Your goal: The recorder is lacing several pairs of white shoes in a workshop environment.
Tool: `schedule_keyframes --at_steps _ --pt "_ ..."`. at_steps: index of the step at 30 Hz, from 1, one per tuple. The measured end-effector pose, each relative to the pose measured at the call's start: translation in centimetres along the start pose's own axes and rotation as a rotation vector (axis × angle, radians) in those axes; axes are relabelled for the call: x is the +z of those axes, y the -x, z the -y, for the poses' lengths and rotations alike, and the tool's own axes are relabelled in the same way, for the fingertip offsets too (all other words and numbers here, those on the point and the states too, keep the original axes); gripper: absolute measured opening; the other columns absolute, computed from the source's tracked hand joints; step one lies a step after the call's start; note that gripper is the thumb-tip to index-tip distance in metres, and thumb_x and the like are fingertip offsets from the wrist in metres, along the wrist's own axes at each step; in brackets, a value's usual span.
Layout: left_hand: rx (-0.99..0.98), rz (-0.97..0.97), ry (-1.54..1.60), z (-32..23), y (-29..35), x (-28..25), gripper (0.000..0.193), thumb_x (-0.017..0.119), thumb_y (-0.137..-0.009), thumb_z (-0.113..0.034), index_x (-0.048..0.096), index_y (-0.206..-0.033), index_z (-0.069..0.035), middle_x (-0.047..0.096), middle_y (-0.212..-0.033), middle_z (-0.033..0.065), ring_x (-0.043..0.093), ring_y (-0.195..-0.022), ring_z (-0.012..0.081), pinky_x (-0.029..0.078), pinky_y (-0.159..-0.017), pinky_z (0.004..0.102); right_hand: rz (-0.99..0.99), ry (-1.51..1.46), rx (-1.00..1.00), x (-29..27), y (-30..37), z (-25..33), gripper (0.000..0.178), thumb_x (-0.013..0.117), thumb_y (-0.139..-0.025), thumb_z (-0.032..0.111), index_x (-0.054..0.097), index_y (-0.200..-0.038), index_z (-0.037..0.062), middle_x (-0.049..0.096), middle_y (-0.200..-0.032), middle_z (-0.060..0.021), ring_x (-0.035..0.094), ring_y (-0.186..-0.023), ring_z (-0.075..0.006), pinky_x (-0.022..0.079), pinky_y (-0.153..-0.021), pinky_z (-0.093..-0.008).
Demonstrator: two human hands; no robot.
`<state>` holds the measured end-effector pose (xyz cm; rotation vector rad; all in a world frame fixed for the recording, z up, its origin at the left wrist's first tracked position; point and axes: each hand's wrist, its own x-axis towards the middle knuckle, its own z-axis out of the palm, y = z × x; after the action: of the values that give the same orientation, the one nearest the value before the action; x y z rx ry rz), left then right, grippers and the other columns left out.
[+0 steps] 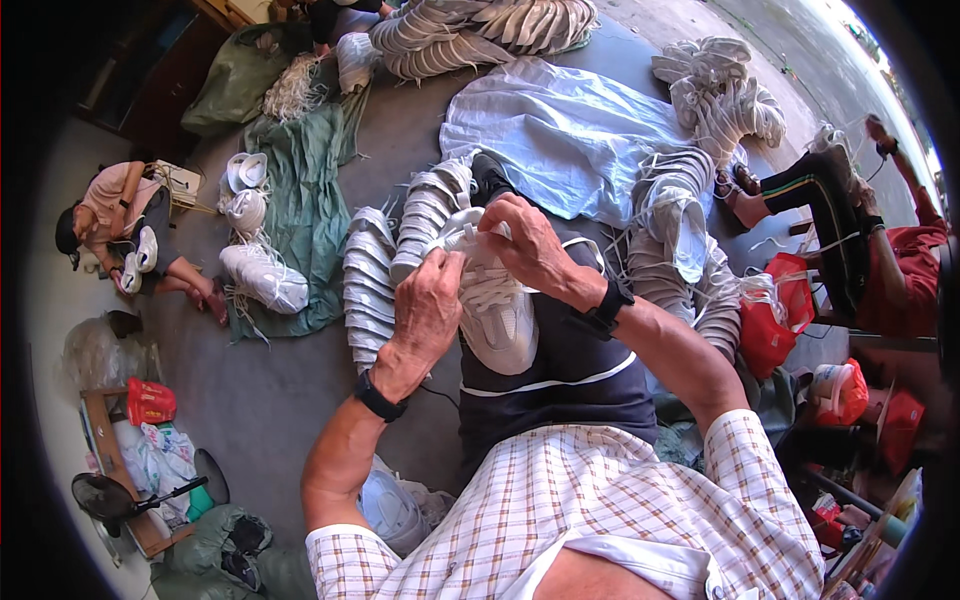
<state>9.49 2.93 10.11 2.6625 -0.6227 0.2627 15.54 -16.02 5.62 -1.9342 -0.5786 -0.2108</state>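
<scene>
A white lace-up sneaker (498, 340) rests on my dark-trousered lap, its toe pointing toward me. At its ankle end, the fingers of my left hand (425, 305) are pinched together on a white shoelace (468, 236). My right hand (545, 255) is closed on the lace from the other side, thumb and fingers pressed together. The lace is criss-crossed over the front of the shoe. Exactly how the lace runs between my fingertips is partly hidden. A white band (560, 388) lies across my lap below the toe.
Nested rows of white shoes (370, 285) stand left of my legs, and more shoe rows (668, 255) to the right. A pale blue sheet (565, 130) spreads ahead. A green cloth (300, 200) carries shoes. Co-workers sit at the left (115, 215) and right (900, 260), near a red bag (778, 315).
</scene>
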Motion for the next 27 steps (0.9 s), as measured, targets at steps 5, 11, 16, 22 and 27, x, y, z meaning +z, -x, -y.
schedule_keyframes --at_steps 5,11,16,22,27 --pt "-0.035 0.097 0.041 -0.1 0.0 -0.4 0.007 0.058 -0.086 0.003 0.061 -0.09 -0.002 0.059 -0.097 0.0174 0.068 -0.082 0.0362 0.055 -0.068 0.0454 -0.001 -0.059 -0.003 0.0 0.1 -0.7 0.014 0.068 -0.083 0.006 0.061 -0.094 0.0001 0.062 -0.095 -0.0146 0.063 -0.089 -0.0313 0.05 -0.079 -0.0395" --pt "0.103 0.194 -0.065 0.3 -0.7 -0.9 0.004 0.06 -0.085 0.0 0.059 -0.09 0.0 0.057 -0.096 0.0168 0.068 -0.081 0.0369 0.055 -0.067 0.0463 -0.006 -0.136 0.013 0.1 0.2 -0.7 0.013 0.068 -0.079 0.006 0.065 -0.091 0.001 0.063 -0.096 -0.0156 0.06 -0.091 -0.0345 0.047 -0.08 -0.0429" --pt "0.085 0.189 -0.027 0.5 -1.1 -0.1 0.004 0.059 -0.088 -0.002 0.058 -0.091 -0.001 0.057 -0.097 0.0161 0.068 -0.08 0.0366 0.053 -0.066 0.0461 -0.007 -0.081 -0.037 0.1 0.6 -0.7 0.013 0.068 -0.08 0.006 0.064 -0.091 0.0014 0.062 -0.102 -0.0153 0.059 -0.095 -0.0336 0.047 -0.082 -0.0426" --pt "-0.027 0.035 0.127 -0.3 -1.0 1.0 0.004 0.06 -0.091 -0.004 0.059 -0.094 -0.003 0.058 -0.097 0.0146 0.066 -0.082 0.0371 0.052 -0.069 0.0458 -0.075 0.051 -0.167 -0.2 1.7 0.0 0.011 0.067 -0.082 0.006 0.062 -0.091 0.004 0.058 -0.109 -0.0137 0.055 -0.101 -0.033 0.041 -0.089 -0.0437" --pt "-0.053 -0.003 0.187 -0.8 -0.9 0.4 0.005 0.062 -0.091 -0.005 0.06 -0.095 -0.002 0.059 -0.097 0.0141 0.064 -0.084 0.0375 0.051 -0.071 0.0457 -0.007 0.253 -0.232 -0.7 2.6 1.6 0.013 0.067 -0.082 0.005 0.058 -0.092 0.0043 0.054 -0.111 -0.0142 0.05 -0.109 -0.0329 0.036 -0.094 -0.0469"
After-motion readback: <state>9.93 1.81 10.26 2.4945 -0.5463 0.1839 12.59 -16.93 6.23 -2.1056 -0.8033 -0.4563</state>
